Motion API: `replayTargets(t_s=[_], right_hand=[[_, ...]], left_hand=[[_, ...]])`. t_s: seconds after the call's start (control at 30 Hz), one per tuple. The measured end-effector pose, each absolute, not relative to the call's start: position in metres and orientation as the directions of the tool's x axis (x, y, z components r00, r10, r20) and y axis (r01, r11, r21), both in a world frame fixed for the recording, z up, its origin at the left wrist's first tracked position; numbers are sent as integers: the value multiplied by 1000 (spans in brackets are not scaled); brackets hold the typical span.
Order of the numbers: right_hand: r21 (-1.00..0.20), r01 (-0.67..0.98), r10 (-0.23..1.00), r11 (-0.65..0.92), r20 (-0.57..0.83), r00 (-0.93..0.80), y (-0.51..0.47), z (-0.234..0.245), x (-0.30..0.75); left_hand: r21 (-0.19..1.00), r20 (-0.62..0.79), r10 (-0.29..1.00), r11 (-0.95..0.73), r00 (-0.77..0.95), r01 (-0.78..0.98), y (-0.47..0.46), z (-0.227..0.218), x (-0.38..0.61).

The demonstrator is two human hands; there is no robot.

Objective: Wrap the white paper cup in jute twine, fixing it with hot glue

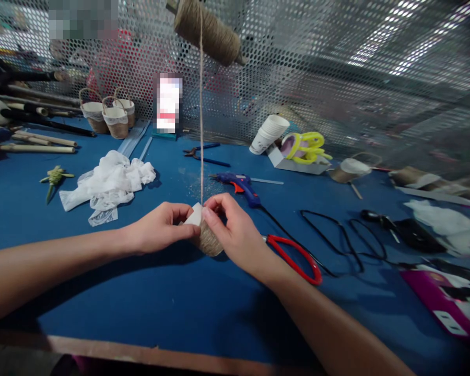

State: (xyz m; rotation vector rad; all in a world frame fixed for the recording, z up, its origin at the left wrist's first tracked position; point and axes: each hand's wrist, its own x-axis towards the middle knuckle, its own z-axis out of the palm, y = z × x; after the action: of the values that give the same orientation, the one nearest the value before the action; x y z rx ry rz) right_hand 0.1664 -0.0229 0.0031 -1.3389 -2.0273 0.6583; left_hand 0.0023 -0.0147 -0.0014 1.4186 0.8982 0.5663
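Observation:
Between my hands, low over the blue table, is a white paper cup [194,216] tilted on its side, its lower part wrapped in brown jute twine [210,242]. My left hand [166,225] grips the cup's white part, thumb in front. With thumb and fingers closed, my right hand [229,224] pinches the twine against the cup. From there a taut strand [201,130] runs straight up to a twine spool [207,32] hanging on a rod. A blue glue gun [241,185] lies just beyond my right hand, and red-handled scissors [295,258] lie beside my right wrist.
White lace [109,180] is heaped at left, near small twine baskets [115,122]. Pliers [206,154] and stacked paper cups [268,134] lie farther back. A black cord [285,235] trails right toward a purple power strip [441,303]. Perforated metal mesh [317,68] closes off the back.

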Motion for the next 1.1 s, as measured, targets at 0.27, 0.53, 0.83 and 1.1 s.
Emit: replayTargets(t_s=[0.27, 0.53, 0.83, 1.1], right_hand=[[-948, 278, 926, 154, 40, -376, 38, 33, 156], [-981, 59, 946, 184, 160, -282, 75, 73, 143], [-551, 646, 754, 528, -45, -655, 21, 22, 169], [-680, 574, 399, 455, -420, -815, -14, 8, 175]], left_hand=[[978, -202, 766, 132, 610, 159, -18, -1, 4], [968, -250, 742, 203, 622, 148, -22, -2, 7], [968, -237, 626, 214, 743, 128, -26, 6, 3], [947, -293, 315, 227, 903, 228, -39, 26, -1]])
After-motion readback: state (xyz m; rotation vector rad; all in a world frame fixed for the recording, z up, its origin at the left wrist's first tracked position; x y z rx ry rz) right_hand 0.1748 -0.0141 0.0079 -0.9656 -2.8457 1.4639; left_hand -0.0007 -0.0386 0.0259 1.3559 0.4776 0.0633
